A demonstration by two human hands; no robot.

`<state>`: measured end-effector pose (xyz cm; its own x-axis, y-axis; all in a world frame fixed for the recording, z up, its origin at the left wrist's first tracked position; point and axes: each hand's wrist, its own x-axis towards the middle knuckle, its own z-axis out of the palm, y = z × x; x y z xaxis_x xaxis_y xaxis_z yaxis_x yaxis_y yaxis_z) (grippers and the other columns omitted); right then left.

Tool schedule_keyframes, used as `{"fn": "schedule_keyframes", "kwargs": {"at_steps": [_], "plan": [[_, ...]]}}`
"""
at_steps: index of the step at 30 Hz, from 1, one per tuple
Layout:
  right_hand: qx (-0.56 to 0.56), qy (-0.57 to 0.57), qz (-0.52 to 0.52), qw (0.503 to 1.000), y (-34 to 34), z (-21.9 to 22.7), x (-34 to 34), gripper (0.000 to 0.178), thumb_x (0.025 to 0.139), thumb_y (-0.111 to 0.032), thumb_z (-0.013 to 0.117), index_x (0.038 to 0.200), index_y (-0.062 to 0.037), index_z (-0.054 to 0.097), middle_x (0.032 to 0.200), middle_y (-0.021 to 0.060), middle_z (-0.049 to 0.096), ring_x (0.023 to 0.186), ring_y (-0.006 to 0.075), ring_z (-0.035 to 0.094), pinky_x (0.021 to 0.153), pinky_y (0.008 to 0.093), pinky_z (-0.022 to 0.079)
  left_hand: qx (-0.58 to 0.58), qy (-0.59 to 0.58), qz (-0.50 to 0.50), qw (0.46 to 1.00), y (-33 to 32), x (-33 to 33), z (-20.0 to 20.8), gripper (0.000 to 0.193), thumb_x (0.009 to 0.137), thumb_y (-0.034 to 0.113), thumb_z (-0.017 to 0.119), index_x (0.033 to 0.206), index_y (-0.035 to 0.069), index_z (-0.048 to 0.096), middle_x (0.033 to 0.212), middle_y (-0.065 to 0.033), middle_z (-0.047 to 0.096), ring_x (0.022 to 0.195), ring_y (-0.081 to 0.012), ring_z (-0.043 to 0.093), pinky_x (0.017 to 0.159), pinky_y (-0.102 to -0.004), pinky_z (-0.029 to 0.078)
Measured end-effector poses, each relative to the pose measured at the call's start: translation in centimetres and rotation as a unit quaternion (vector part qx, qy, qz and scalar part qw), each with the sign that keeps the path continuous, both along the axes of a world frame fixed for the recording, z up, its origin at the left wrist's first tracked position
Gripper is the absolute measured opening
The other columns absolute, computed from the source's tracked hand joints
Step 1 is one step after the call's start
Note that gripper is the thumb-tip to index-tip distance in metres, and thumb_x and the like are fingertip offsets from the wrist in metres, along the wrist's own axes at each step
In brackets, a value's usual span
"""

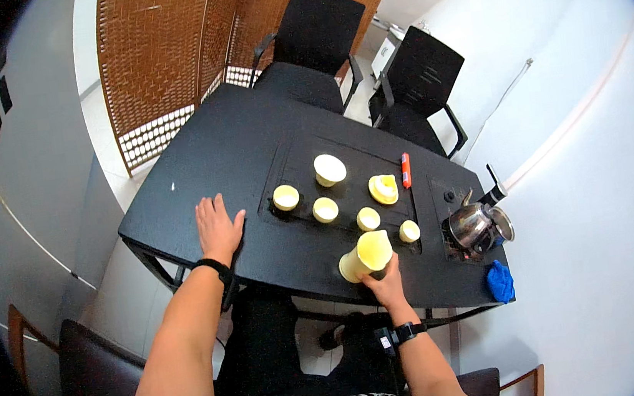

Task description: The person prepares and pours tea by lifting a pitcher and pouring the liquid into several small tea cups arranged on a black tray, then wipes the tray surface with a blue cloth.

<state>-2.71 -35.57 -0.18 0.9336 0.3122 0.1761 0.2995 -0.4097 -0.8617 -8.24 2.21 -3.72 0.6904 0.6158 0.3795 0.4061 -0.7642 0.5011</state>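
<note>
Head view: my left hand [217, 225] lies flat, fingers spread, on the black table [241, 140]; my right hand [384, 280] grips a tilted yellow pitcher [365, 255].

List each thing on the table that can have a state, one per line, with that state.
Tall yellow cup: tilted, held by right hand.
Left hand: flat on black table, holding nothing.
Four small yellow cups: upright on dark tray.
Yellow bowl: upright.
Lidded yellow cup: lid on.
Steel kettle: upright, lid on.
Blue cloth: crumpled.
</note>
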Motion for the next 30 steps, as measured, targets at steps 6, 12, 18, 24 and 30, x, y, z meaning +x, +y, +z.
{"fn": "schedule_keyframes", "kwargs": {"at_steps": [6, 12, 18, 24, 30], "plan": [[-0.022, 0.045, 0.033, 0.998, -1.9, 0.7, 1.2, 0.078, 0.073, -0.018, 0.087, 0.135, -0.0034, 0.042, 0.13, 0.0096, 0.057, 0.122, 0.0208, 0.054, 0.106, 0.0359, 0.039, 0.013, 0.009, 0.009, 1.0, -0.3, 0.0, 0.4, 0.068, 0.086, 0.038, 0.07, 0.134, -0.004, 0.047, 0.135, -0.026, 0.048, 0.134, -0.0402, 0.038, 0.118, -0.0508, 0.024], [0.124, 0.048, 0.008, 0.991, -2.5, -3.2, 1.0, 0.094, 0.076, -0.014, 0.083, 0.151, -0.0048, 0.027, 0.144, 0.0131, 0.045, 0.133, 0.0266, 0.046, 0.111, 0.0406, 0.036, 0.027, 0.079, 0.012, 0.996, -0.5, 0.1, 0.7, 0.069, 0.09, 0.045, 0.063, 0.136, -0.005, 0.048, 0.141, -0.0243, 0.046, 0.139, -0.0375, 0.035, 0.12, -0.0493, 0.019], [0.119, 0.015, -0.111, 0.987, 1.3, -4.0, -0.5, 0.1, 0.074, -0.014, 0.084, 0.152, -0.0049, 0.02, 0.144, 0.0161, 0.04, 0.134, 0.0298, 0.042, 0.113, 0.0428, 0.033, 0.042, 0.162, -0.007, 0.986, -0.8, 0.3, 0.8, 0.077, 0.096, 0.05, 0.05, 0.148, -0.005, 0.035, 0.156, -0.0195, 0.032, 0.148, -0.0323, 0.022, 0.122, -0.0487, 0.012], [-0.011, -0.073, -0.179, 0.981, 2.7, -3.2, -0.7, 0.111, 0.068, -0.024, 0.089, 0.15, -0.005, 0.018, 0.144, 0.02, 0.032, 0.136, 0.034, 0.036, 0.112, 0.0454, 0.034, 0.042, 0.18, -0.01, 0.983, -0.9, 0.2, 1.1, 0.077, 0.097, 0.05, 0.048, 0.149, -0.004, 0.031, 0.157, -0.0191, 0.029, 0.149, -0.0317, 0.019, 0.122, -0.0491, 0.01], [0.104, -0.032, -0.164, 0.981, 2.7, -3.2, -0.6, 0.106, 0.068, -0.021, 0.089, 0.147, -0.0056, 0.02, 0.14, 0.0188, 0.039, 0.131, 0.0327, 0.042, 0.11, 0.0457, 0.036, 0.062, 0.153, -0.006, 0.986, -0.8, 0.4, 0.4, 0.075, 0.096, 0.048, 0.05, 0.148, -0.005, 0.035, 0.156, -0.0201, 0.032, 0.148, -0.0332, 0.022, 0.121, -0.0503, 0.012]]}}
